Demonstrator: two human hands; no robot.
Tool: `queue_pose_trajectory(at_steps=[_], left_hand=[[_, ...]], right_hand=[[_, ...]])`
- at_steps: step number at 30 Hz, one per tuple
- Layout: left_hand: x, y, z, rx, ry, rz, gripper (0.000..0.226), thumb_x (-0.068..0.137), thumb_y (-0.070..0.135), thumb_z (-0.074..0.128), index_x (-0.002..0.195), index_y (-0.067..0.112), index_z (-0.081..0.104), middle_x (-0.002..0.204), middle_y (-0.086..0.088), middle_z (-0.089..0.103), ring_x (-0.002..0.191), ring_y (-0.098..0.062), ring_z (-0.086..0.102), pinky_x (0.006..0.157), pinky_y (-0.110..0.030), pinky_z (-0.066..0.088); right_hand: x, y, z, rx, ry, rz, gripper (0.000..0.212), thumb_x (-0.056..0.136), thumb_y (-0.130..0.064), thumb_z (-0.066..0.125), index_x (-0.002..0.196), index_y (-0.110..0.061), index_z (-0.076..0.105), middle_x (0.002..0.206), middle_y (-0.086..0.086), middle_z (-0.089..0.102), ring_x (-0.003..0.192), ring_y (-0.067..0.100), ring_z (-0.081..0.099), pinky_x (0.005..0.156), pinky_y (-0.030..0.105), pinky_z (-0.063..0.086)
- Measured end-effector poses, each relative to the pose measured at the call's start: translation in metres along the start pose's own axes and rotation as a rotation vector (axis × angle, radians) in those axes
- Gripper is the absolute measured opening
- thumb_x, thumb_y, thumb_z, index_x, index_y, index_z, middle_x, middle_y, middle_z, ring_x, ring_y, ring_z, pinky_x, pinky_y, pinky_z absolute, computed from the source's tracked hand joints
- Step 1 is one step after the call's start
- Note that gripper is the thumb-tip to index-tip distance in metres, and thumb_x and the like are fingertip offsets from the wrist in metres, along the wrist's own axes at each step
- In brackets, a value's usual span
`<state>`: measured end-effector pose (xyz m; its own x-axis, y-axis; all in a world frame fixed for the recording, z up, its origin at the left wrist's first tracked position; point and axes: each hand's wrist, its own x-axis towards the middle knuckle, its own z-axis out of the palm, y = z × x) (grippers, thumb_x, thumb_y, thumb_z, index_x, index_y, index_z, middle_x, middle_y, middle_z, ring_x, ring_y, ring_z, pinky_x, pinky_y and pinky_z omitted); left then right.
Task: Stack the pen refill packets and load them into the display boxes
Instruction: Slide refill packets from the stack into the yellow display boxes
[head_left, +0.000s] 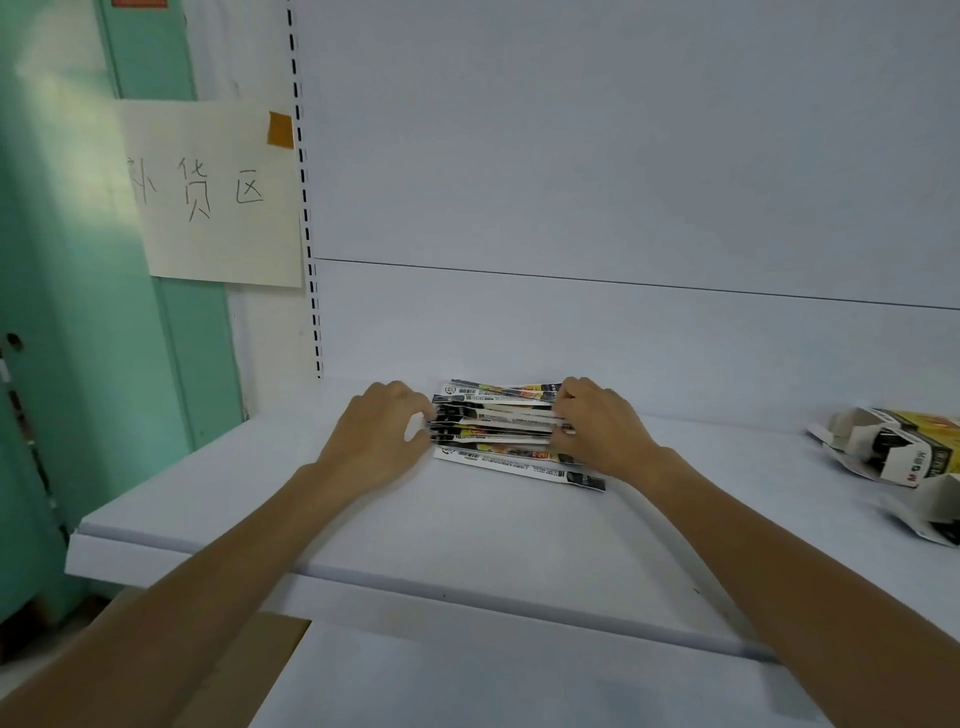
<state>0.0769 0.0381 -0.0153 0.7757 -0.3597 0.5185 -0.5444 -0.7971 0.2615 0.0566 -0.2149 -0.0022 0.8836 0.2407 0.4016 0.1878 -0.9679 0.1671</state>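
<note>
Now left hand (376, 431) and right hand (597, 428) pinch the ragged packets (498, 431) by their ends; boxes (893, 447) at right look unfilled.

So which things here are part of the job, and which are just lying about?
Job: refill packets, bunched between the left hand and the right hand; display boxes, lying at the right of the shelf.
Just there: paper sign taped to the wall; brown cardboard below the shelf.

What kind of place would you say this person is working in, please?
Probably a shop's restocking area: a white shelf with a slotted upright, a handwritten paper sign taped up, and pen refill packets lying near open display boxes.
</note>
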Motion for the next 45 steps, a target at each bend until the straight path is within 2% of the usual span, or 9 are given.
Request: queue_pose_trajectory(at_steps=[5,13,18,28,30,32,35,39,45], left_hand=[[0.003,0.025,0.006,0.041,0.127,0.22,0.032,0.084,0.013,0.061,0.117,0.012,0.06,0.118,-0.003,0.055,0.111,-0.025,0.047,0.091,-0.031,0.033],[-0.003,0.016,0.009,0.063,0.078,0.229,0.024,0.084,0.015,0.063,0.107,0.013,0.065,0.116,-0.003,0.056,0.109,-0.025,0.048,0.087,-0.025,0.027],[-0.006,0.005,0.009,0.073,0.039,0.159,0.025,0.087,0.023,0.059,0.112,0.018,0.062,0.119,0.003,0.052,0.115,-0.018,0.042,0.091,-0.022,0.026],[0.006,0.019,0.016,0.128,0.075,0.196,0.054,0.085,0.025,0.062,0.135,0.015,0.042,0.133,-0.004,0.045,0.126,-0.024,0.037,0.101,-0.033,0.03],[0.012,0.021,0.02,0.204,0.079,0.281,0.057,0.078,0.025,0.068,0.13,0.014,0.048,0.125,-0.006,0.054,0.117,-0.026,0.049,0.096,-0.037,0.037],[0.019,0.023,0.021,0.296,0.101,0.331,0.056,0.066,0.022,0.078,0.117,0.012,0.057,0.101,-0.007,0.066,0.091,-0.026,0.064,0.086,-0.041,0.047],[0.028,0.031,0.022,0.399,0.158,0.373,0.046,0.054,0.017,0.086,0.094,0.011,0.064,0.066,0.0,0.066,0.053,-0.021,0.063,0.069,-0.038,0.053],[0.039,0.052,0.033,0.395,0.109,0.477,0.043,0.054,0.007,0.084,0.09,0.013,0.062,0.065,-0.001,0.061,0.05,-0.022,0.058,0.045,-0.025,0.037],[0.046,0.11,0.053,0.339,0.121,0.535,0.036,0.061,0.002,0.07,0.095,0.01,0.061,0.069,-0.006,0.052,0.056,-0.022,0.048,0.055,-0.027,0.028]], right_hand=[[0.002,-0.005,-0.009,0.001,0.023,0.016,0.012,0.09,-0.019,0.044,0.084,-0.01,0.051,0.087,0.003,0.053,0.077,0.02,0.047,0.063,0.027,0.033],[0.006,-0.001,0.002,0.105,-0.169,-0.005,0.025,0.088,-0.022,0.055,0.065,-0.017,0.047,0.091,-0.001,0.044,0.085,0.018,0.046,0.066,0.028,0.036],[0.011,-0.008,0.008,0.008,-0.096,-0.085,0.02,0.089,-0.017,0.048,0.098,-0.01,0.064,0.114,0.002,0.052,0.108,0.019,0.047,0.075,0.031,0.044],[0.008,-0.014,-0.003,-0.005,0.029,-0.073,0.021,0.089,-0.016,0.045,0.102,-0.005,0.058,0.11,0.004,0.053,0.09,0.023,0.053,0.064,0.027,0.031],[0.005,-0.015,-0.011,0.043,0.071,-0.076,0.021,0.09,-0.014,0.044,0.103,-0.004,0.056,0.107,0.007,0.055,0.083,0.027,0.055,0.064,0.028,0.031],[0.0,-0.013,-0.018,0.054,0.09,-0.088,0.019,0.091,-0.014,0.043,0.103,-0.004,0.054,0.104,0.008,0.057,0.075,0.027,0.052,0.063,0.029,0.031],[-0.011,-0.004,-0.024,0.042,0.088,-0.091,0.019,0.092,-0.016,0.043,0.103,-0.004,0.052,0.103,0.008,0.056,0.068,0.024,0.045,0.059,0.03,0.03],[-0.034,0.016,-0.027,0.136,0.06,-0.035,0.031,0.09,-0.024,0.048,0.118,-0.013,0.049,0.109,0.001,0.059,0.085,0.022,0.055,0.066,0.028,0.038],[-0.068,0.059,-0.032,0.181,-0.015,0.063,0.04,0.087,-0.047,0.057,0.111,-0.016,0.05,0.103,-0.004,0.059,0.087,0.02,0.055,0.064,0.025,0.032]])
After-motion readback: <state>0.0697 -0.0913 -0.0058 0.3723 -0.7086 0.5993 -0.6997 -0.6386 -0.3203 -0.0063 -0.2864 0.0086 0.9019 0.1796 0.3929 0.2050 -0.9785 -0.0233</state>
